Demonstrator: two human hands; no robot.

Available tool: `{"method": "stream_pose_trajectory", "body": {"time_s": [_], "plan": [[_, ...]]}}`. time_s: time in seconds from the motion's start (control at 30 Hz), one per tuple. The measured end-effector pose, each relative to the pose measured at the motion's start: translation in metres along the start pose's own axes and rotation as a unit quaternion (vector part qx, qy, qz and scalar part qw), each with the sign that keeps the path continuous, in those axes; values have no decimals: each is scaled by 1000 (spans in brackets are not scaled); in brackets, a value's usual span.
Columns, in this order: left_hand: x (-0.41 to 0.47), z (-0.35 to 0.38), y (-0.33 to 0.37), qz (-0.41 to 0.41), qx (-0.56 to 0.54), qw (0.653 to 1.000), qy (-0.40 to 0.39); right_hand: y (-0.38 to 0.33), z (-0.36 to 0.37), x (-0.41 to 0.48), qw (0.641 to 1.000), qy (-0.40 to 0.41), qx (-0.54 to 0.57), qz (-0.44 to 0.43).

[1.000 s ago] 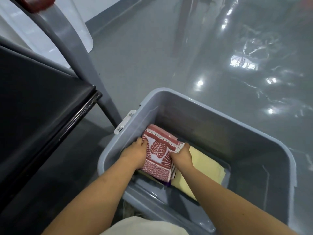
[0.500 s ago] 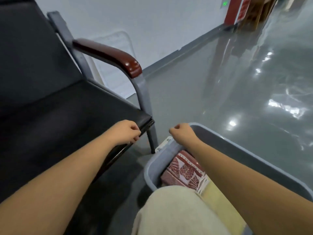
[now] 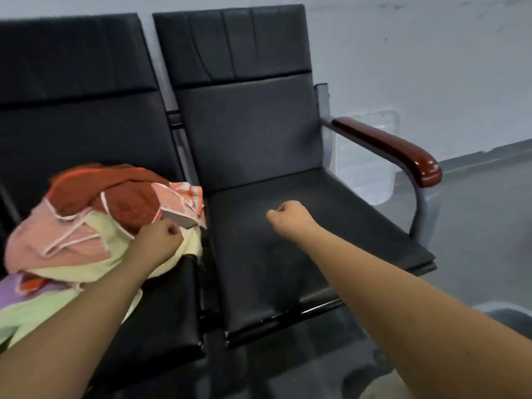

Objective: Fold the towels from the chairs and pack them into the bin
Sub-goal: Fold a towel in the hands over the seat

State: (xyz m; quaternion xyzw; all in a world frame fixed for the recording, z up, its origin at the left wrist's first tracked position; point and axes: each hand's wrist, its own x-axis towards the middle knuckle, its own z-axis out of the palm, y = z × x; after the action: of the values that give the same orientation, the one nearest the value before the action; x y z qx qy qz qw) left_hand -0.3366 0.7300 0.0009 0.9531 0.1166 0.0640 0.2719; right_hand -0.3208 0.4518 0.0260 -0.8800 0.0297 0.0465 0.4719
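Right now I am holding my left hand [image 3: 161, 240] over the near right edge of the towels [image 3: 95, 226], fingers curled into a fist and gripping nothing. The towels are lying in a soft, crumpled heap of rust-red terry, pink with white piping, pale green and lilac, on the left chair [image 3: 86, 133]. I am keeping my right hand [image 3: 288, 216] to the right of the towels, over the right chair [image 3: 302, 269], also curled tight around nothing. Both chairs are showing smooth black padding, faintly creased, on grey metal frames. Well right of the towels a glossy, rounded red-brown armrest [image 3: 388, 148] is curving forward. Far right of the towels and nearer me, a grey sliver of bin [image 3: 506, 312] rim is showing, with its inside out of view.
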Motion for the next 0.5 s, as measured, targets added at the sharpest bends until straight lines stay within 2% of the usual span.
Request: {"method": "stream_pose_trajectory", "body": {"time_s": [0.23, 0.37, 0.5], "plan": [[-10, -43, -82, -35, 9, 987, 154, -47, 111, 5, 995, -65, 25, -70], [4, -42, -89, -134, -124, 976, 122, -60, 154, 17, 992, -87, 22, -86], [28, -37, -84, -147, -236, 953, 123, -80, 189, 36, 985, -113, 47, -120]]}}
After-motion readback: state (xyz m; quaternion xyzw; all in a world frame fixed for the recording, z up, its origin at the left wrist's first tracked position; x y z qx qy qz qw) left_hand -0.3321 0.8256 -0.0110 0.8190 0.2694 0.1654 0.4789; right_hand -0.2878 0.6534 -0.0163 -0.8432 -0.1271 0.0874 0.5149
